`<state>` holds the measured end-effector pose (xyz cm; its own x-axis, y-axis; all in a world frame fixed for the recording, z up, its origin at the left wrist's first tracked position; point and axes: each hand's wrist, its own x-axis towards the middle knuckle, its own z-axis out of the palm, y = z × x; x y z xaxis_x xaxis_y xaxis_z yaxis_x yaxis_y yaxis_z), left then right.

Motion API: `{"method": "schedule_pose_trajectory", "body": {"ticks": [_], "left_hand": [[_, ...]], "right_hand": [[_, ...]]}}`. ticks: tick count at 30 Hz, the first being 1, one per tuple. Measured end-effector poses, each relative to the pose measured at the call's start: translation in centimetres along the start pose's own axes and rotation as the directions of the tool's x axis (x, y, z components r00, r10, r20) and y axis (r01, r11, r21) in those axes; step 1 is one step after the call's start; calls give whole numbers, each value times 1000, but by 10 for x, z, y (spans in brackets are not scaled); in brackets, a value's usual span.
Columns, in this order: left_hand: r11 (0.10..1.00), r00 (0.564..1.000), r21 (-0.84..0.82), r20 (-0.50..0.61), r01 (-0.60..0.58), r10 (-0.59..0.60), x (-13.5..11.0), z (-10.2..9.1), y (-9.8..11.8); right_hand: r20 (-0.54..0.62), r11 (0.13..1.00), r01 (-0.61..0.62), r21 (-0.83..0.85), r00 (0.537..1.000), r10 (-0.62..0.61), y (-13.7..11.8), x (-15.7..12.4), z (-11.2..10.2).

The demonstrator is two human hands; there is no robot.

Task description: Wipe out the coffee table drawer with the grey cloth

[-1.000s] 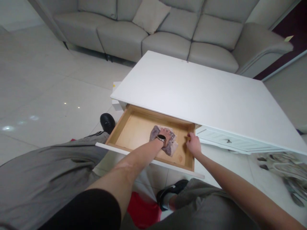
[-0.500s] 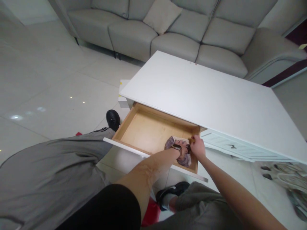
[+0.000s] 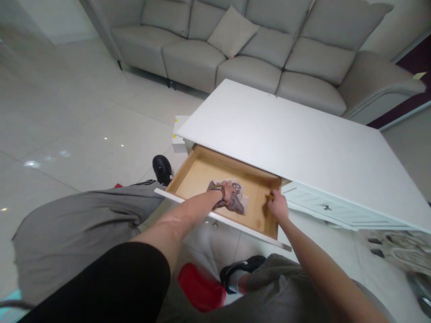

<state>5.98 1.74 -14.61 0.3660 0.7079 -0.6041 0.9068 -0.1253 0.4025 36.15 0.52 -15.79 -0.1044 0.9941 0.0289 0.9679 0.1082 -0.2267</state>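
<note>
A wooden drawer (image 3: 197, 172) stands pulled out from under a white low table (image 3: 289, 143). My left hand (image 3: 228, 192), with a watch on its wrist, presses a crumpled grey-purple cloth (image 3: 235, 202) against the drawer floor near its middle. Its fingers are closed on the cloth. My right hand (image 3: 276, 204) grips the right side wall of the drawer, fingers curled over the edge.
A grey sofa (image 3: 256, 49) with a cushion (image 3: 231, 31) runs behind the table. A second, closed drawer front (image 3: 323, 208) lies right of the open one. My knees in grey trousers and black shoes frame the drawer. A red object (image 3: 201, 289) lies on the tiled floor below.
My left hand has slid the cloth from the drawer's right front corner back leftward toward the middle. The right hand has stayed on the side wall.
</note>
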Motion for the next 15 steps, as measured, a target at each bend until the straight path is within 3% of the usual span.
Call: {"method": "schedule_pose_trajectory", "body": {"ticks": [4,6,8,11,15], "left_hand": [[966,960,1,-113,258,-256,-25,-22,-79],[921,907,-47,-162,387,-389,-38,-27,-113],[900,878,-74,-195,430,-436,-47,-28,-137],[890,861,-98,-225,446,-457,-47,-24,-155],[882,850,-121,-235,455,-471,-39,-19,-155]], "right_hand": [[-4,1000,-2,-15,1000,1,-2,0,0],[-6,1000,-6,-22,1000,6,-4,-1,-1],[-4,1000,-12,-27,1000,12,-5,-3,-3],[1,1000,-14,-21,1000,14,-7,-4,-5],[4,1000,-21,-14,1000,21,-7,-5,-4]]}}
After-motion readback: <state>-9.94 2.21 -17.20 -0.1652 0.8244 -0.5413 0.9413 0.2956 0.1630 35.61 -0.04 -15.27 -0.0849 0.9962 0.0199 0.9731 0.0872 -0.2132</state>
